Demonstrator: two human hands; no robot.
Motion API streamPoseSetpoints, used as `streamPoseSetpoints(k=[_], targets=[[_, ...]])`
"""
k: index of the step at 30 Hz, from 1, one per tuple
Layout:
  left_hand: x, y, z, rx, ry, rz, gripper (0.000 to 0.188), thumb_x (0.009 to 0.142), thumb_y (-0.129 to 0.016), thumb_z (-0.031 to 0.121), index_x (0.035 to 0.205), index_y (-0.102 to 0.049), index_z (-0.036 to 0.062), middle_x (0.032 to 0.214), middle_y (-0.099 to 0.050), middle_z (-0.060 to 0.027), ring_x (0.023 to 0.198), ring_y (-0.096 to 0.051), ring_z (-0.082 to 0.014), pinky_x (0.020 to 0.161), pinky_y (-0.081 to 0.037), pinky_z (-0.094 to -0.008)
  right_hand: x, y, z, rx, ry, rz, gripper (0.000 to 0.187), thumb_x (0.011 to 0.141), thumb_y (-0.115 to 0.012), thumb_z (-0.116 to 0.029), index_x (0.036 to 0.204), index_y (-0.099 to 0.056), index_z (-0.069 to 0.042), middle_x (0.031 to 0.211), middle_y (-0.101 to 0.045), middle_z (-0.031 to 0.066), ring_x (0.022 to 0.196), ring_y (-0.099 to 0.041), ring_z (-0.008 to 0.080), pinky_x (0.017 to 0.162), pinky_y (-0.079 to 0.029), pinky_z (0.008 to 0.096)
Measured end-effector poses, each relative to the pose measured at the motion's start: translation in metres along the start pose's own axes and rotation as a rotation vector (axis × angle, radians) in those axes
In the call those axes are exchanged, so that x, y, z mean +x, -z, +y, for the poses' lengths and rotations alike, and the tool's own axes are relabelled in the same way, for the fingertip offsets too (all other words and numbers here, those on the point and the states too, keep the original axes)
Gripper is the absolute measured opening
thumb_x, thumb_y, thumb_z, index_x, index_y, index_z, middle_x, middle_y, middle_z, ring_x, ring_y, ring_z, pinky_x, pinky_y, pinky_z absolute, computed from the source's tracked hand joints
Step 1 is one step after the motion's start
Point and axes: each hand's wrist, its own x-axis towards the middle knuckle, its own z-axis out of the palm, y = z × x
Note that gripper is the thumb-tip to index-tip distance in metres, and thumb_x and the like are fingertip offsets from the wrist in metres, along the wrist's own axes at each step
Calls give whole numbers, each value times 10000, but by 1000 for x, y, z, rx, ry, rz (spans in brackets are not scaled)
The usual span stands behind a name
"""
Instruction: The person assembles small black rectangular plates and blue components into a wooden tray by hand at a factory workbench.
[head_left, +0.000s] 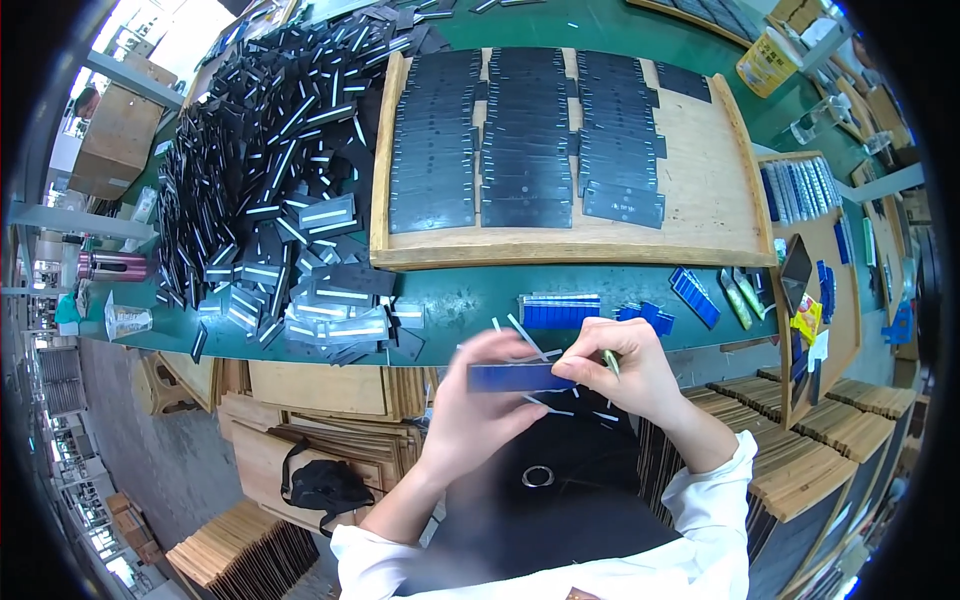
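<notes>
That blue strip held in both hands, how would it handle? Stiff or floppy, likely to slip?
The blue strip probably is fairly stiff: it spans straight between the left hand and right hand with no visible sag. It looks thin and narrow, so likely light. Its surface seems smooth, so it may slide in a loose pinch; being flat, it should not roll.

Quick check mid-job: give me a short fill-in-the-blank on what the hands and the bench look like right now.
1. Both hands hold a flat strip coloured ____.
2. The right hand also pinches a thin ____ tool.
3. The rows of dark plates lie on a ____ tray.
4. The loose heap of black pieces lies to the person's ____.

Missing words: blue; green; wooden; left
</notes>
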Motion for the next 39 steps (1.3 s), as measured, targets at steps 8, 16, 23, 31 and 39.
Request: streamPoseSetpoints(k=[8,16,23,31,39], targets=[[13,9,34,1210,-807,-67,441,697,-797,87,1129,-707,72,1111,-699,-52,1117,-607,-244,1009,-435,-425,13,9,-4,100,-240,-196,98,882,-736,-108,861,-742,-13,702,-660,36,625,-577,87,584,-435,243],[16,5,14,560,-435,2,380,748,-746,-68,1094,-647,53,1233,-670,-137,1288,-546,-304,1077,-411,-452,22,20,-8,-30,313,-209,363,652,-918,-258,883,-719,-60,976,-713,64,853,-620,244,763,-502,356],[22,1,4,-54,-219,-103,605,767,-712,-137,1277,-431,24,1389,-520,-258,1435,-352,-330,1177,-265,-450,37,24,-7,-340,579,-78,170,736,-824,-139,842,-694,-115,1039,-687,-10,911,-586,225,839,-466,376],[14,124,6,1492,-445,386,481,913,-570,20,1376,-467,-59,1507,-391,-234,1432,-294,-435,1169,-252,-504,121,226,27,-855,569,391,218,632,-750,38,780,-662,-96,946,-708,56,927,-619,251,828,-477,384],[9,134,-25,1467,-314,359,425,969,-485,15,1389,-474,-47,1484,-425,-232,1417,-331,-430,1165,-240,-527,158,294,59,-975,497,399,185,673,-722,68,793,-661,-58,961,-712,56,923,-605,266,860,-495,381]])
